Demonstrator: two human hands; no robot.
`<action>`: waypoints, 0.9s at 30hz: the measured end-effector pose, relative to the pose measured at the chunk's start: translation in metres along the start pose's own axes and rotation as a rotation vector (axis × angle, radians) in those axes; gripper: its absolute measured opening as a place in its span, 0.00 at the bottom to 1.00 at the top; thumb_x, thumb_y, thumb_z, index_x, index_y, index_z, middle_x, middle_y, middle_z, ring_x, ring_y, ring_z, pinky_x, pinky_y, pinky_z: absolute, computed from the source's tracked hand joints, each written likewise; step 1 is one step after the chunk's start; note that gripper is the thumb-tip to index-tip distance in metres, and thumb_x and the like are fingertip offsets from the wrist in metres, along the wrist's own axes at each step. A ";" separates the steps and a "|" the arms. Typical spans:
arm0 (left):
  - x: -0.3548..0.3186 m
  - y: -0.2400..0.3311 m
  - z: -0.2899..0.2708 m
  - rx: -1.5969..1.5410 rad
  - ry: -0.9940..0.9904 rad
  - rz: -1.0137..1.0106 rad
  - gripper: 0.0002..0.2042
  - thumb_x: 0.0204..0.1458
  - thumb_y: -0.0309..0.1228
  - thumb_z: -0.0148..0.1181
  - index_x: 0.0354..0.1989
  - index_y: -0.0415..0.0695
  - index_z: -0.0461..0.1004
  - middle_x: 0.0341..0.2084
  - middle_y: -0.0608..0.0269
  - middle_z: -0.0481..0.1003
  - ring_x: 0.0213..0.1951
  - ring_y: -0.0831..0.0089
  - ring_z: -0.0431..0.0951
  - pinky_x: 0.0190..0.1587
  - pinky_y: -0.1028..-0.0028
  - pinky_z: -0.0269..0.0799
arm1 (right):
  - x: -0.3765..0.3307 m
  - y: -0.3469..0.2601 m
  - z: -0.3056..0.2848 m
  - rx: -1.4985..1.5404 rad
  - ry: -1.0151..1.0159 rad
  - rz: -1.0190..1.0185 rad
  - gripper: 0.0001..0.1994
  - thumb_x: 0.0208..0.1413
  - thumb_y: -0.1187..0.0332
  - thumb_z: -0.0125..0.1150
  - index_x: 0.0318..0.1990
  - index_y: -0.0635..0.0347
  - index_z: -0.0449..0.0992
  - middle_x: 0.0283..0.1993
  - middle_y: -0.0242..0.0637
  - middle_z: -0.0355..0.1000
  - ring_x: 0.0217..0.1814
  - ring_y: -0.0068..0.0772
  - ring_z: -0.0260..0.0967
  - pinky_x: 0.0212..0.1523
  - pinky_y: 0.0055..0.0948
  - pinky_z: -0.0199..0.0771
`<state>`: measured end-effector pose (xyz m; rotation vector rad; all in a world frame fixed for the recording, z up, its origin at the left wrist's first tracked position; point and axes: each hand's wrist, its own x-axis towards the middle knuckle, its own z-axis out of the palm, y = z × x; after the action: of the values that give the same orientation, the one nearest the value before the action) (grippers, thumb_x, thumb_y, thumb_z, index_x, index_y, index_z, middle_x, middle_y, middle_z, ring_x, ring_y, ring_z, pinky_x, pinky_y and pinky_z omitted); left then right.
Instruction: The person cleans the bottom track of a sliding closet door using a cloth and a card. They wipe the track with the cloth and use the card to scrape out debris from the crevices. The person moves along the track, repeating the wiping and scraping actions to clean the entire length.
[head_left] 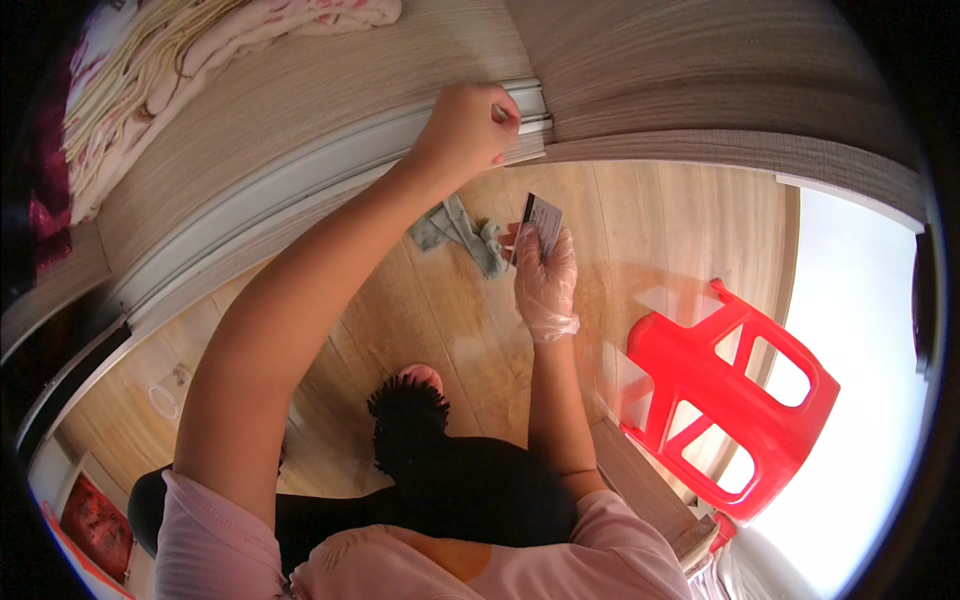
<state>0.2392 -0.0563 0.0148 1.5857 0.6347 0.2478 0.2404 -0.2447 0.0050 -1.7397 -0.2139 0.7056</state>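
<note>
My left hand (464, 132) is bare and curled into a closed shape over the end of the white sliding-door track (390, 150). Whether its fingers pinch anything small cannot be made out. In a clear plastic glove (552, 310), my right hand (545, 265) grips a thin grey card (542, 222) with a dark stripe along one edge. The card points up and away from me, above the wooden floor. Just left of it, a crumpled grey-green cloth (468, 236) lies on the floor beside the cabinet base.
A red plastic stool (735, 385) lies tipped at the right, near a bright white area. Folded cloths (190, 75) rest on the wood-grain shelf (330, 85) at the upper left. A wood-grain panel (720, 70) fills the upper right. My foot (424, 378) stands on the floor below.
</note>
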 end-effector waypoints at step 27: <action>-0.194 -0.004 -0.124 0.574 -0.260 0.268 0.03 0.46 0.31 0.56 0.27 0.47 0.73 0.26 0.61 0.72 0.29 0.60 0.73 0.30 0.66 0.70 | -0.026 -0.024 0.034 0.071 -0.278 0.055 0.11 0.59 0.72 0.46 0.47 0.68 0.64 0.40 0.42 0.71 0.38 0.31 0.70 0.44 0.33 0.73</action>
<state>0.0150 -0.0544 0.0685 2.2156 0.2968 0.0514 0.2055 -0.2223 0.0319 -1.5812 -0.3289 0.9845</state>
